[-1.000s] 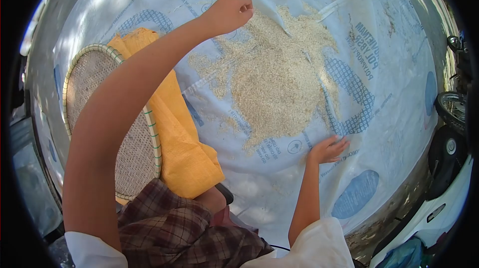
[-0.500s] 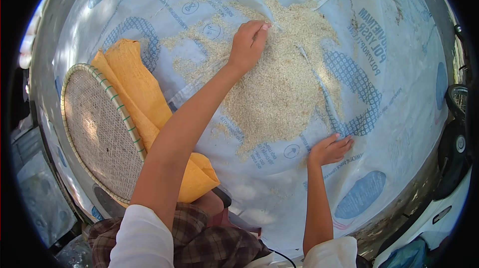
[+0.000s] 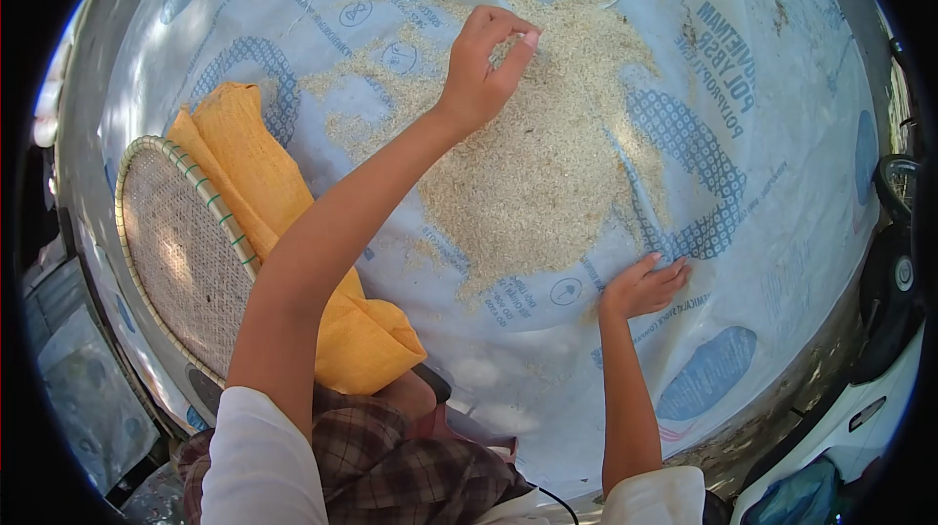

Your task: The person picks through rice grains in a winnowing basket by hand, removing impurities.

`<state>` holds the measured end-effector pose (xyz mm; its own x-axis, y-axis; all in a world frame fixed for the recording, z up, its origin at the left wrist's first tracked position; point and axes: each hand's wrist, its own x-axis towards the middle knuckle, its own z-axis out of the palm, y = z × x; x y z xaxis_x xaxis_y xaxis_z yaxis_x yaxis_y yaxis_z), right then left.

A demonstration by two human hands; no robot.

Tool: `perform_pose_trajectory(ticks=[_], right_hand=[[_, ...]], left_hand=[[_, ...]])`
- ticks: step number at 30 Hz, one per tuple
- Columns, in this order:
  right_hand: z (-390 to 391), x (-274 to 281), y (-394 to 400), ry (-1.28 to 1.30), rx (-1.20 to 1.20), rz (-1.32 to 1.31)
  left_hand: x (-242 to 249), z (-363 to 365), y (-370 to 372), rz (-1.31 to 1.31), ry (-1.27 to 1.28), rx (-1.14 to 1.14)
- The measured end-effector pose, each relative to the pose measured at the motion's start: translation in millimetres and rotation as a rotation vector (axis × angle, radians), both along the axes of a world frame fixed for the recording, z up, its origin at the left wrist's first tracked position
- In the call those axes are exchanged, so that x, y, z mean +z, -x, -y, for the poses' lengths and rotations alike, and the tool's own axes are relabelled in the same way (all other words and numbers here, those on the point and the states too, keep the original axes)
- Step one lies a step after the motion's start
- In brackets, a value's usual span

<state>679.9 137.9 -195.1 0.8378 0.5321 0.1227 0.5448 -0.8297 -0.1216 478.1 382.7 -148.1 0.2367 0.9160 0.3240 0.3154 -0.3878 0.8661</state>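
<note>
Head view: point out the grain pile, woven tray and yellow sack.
grain pile (image 3: 547, 144), head view, middle of the heap
woven tray (image 3: 186, 261), head view, its mesh centre
yellow sack (image 3: 249, 159), head view, upper folded part

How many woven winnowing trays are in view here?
1. The woven tray lies at the left, partly under the yellow sack, away from both hands. Others could be hidden out of frame.
</note>
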Motion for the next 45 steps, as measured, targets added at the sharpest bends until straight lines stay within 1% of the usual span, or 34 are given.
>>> perform_pose_trajectory(ticks=[1, 3, 4, 5, 6, 7, 9, 10, 12, 13, 15, 16, 18, 19, 21, 22, 24, 25, 27, 28, 30, 31, 33, 34, 36, 38, 39, 41, 42, 44, 45], right_hand=[[0, 1, 1, -0.010, 0.008, -0.014], [1, 1, 3, -0.001, -0.006, -0.010], [-1, 0, 2, 0.007, -0.010, -0.008], [-1, -1, 1, 0.009, -0.005, -0.001], [0, -1, 1, 0.010, 0.006, -0.003], [1, -2, 1, 0.009, 0.012, -0.006], [0, -3, 2, 0.022, 0.004, -0.002], [0, -3, 2, 0.036, 0.004, 0.002], [0, -3, 2, 0.039, -0.001, -0.008], [0, -2, 2, 0.036, -0.001, -0.016], [-1, 0, 3, 0.042, -0.011, -0.028], [-2, 1, 4, 0.048, -0.022, -0.036], [-2, -2, 4, 0.048, -0.017, -0.023], [0, -3, 3, 0.055, -0.014, -0.006], [1, -7, 3, 0.051, -0.012, 0.028], [1, -8, 2, 0.046, -0.003, 0.064], [2, -5, 2, 0.046, -0.008, 0.031], [1, -4, 3, 0.042, -0.005, -0.001], [1, -5, 4, 0.044, -0.001, 0.004], [1, -5, 2, 0.052, 0.001, 0.020], [1, -6, 1, 0.059, -0.003, 0.027], [1, -6, 2, 0.069, -0.009, 0.027], [1, -6, 3, 0.072, -0.005, 0.028], [1, -6, 3, 0.071, 0.002, 0.028], [-1, -4, 4, 0.077, -0.002, 0.023], [-2, -3, 4, 0.084, -0.005, 0.022], [-3, -3, 5, 0.082, -0.001, 0.018], [-2, -3, 4, 0.084, 0.009, 0.018], [-2, -4, 5, 0.093, 0.003, 0.017], [-3, -4, 6, 0.103, 0.004, 0.011], [-4, -2, 6, 0.099, 0.005, 0.005]], left_hand=[[0, -21, -4, -0.024, -0.033, 0.101], [-11, -62, -11, -0.195, -0.146, 0.131], [-17, -77, -16, -0.186, -0.149, 0.134], [-25, -86, -21, -0.291, -0.076, 0.126], [-30, -86, -25, -0.399, 0.002, 0.111], [-37, -80, -32, -0.398, 0.005, 0.104], [-43, -64, -45, -0.428, -0.119, 0.069], [-41, -58, -48, -0.430, -0.117, 0.063], [-37, -46, -50, -0.341, -0.036, -0.077], [-35, -43, -49, -0.344, -0.034, -0.075], [-27, -39, -47, -0.325, 0.048, -0.171], [-23, -37, -47, -0.331, 0.046, -0.171], [-16, -29, -47, -0.366, 0.164, -0.225], [-17, -20, -48, -0.367, 0.166, -0.226], [-18, -1, -49, -0.252, 0.101, -0.274], [-18, 4, -49, -0.254, 0.101, -0.281], [-15, 11, -46, -0.141, 0.092, -0.320], [-11, 14, -44, -0.147, 0.089, -0.321], [-4, 18, -39, -0.162, 0.230, -0.370], [-3, 21, -38, -0.160, 0.227, -0.369], [-1, 26, -34, -0.060, 0.413, -0.382], [-1, 25, -33, -0.057, 0.414, -0.384], [-1, 23, -32, 0.269, 0.603, -0.176], [-1, 18, -33, 0.270, 0.609, -0.182], [-4, -5, -37, 0.486, 0.664, 0.184], [-11, -31, -43, 0.368, 0.551, 0.275], [-15, -43, -49, 0.371, 0.557, 0.270], [-23, -62, -66, -0.073, 0.077, 0.231], [-36, -68, -78, -0.072, 0.080, 0.238], [-65, -71, -101, -0.509, -0.219, 0.129], [-59, -64, -104, -0.513, -0.213, 0.132]])
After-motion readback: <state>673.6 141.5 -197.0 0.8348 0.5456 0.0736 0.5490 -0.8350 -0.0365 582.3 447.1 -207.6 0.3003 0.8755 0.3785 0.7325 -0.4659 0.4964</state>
